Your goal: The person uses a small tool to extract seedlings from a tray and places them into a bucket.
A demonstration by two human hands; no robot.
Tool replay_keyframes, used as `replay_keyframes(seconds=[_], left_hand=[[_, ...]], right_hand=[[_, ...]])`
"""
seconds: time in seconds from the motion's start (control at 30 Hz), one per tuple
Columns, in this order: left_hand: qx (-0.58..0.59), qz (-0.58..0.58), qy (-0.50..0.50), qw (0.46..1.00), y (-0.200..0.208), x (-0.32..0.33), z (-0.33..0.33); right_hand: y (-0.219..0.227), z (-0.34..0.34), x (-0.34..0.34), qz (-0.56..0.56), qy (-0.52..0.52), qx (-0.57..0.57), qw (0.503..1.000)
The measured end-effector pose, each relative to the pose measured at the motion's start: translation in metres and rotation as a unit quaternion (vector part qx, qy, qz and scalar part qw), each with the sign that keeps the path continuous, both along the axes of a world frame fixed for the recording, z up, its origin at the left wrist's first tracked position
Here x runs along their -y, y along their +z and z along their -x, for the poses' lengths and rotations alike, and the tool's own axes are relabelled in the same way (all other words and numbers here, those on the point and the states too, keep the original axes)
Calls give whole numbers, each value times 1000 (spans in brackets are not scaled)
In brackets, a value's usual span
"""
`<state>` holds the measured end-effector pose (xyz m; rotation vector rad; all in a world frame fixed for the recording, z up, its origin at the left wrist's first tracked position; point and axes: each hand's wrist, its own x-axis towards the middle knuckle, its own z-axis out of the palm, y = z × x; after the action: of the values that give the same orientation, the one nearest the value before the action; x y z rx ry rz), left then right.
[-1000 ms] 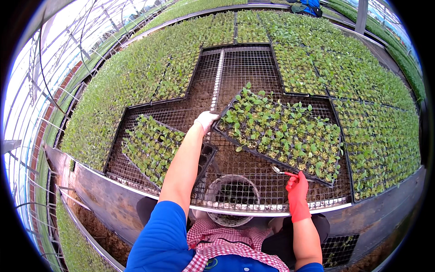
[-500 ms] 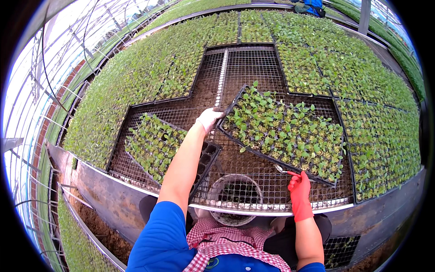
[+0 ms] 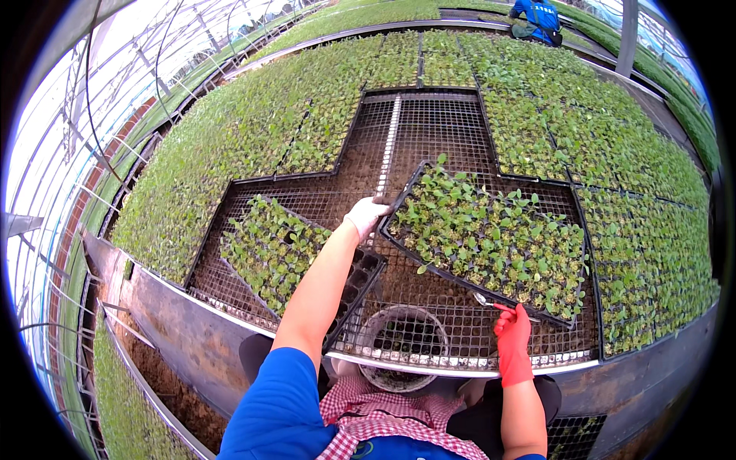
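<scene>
My left hand, in a white glove with dark fingertips, grips the upper left corner of a black seedling tray full of small green plants. That tray lies slanted over the wire mesh bench. My right hand, in a red rubber glove, is closed on a small tool with a shiny metal tip, close to the tray's front edge; its exact kind is unclear. Partly behind my left forearm lies a second seedling tray, with bare black cells at its right end.
A round bucket with some greenery inside stands below the front edge of the mesh bench. Dense seedling trays surround the mesh opening. At the far right a person in blue bends over. Another black tray is low at right.
My view has tipped slightly upward, so the scene sits lower and a little further right, and more of the far person shows. Both hands keep their holds.
</scene>
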<state>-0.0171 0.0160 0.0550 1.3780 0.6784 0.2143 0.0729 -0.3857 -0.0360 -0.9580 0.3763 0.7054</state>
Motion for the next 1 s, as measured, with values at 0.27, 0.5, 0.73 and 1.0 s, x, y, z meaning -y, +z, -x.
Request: replay_keyframes(seconds=[0.27, 0.5, 0.73, 1.0], left_hand=[[-33, 52, 76, 995, -60, -39, -13], [-104, -8, 74, 992, -76, -50, -10], [-16, -191, 170, 967, -31, -13, 18], [-11, 46, -1, 999, 17, 156, 49]], right_hand=[[0, 4, -3, 36, 55, -13, 998], [36, 18, -12, 26, 252, 4, 967], [60, 14, -3, -25, 291, 100, 951], [92, -49, 72, -147, -164, 184, 958]])
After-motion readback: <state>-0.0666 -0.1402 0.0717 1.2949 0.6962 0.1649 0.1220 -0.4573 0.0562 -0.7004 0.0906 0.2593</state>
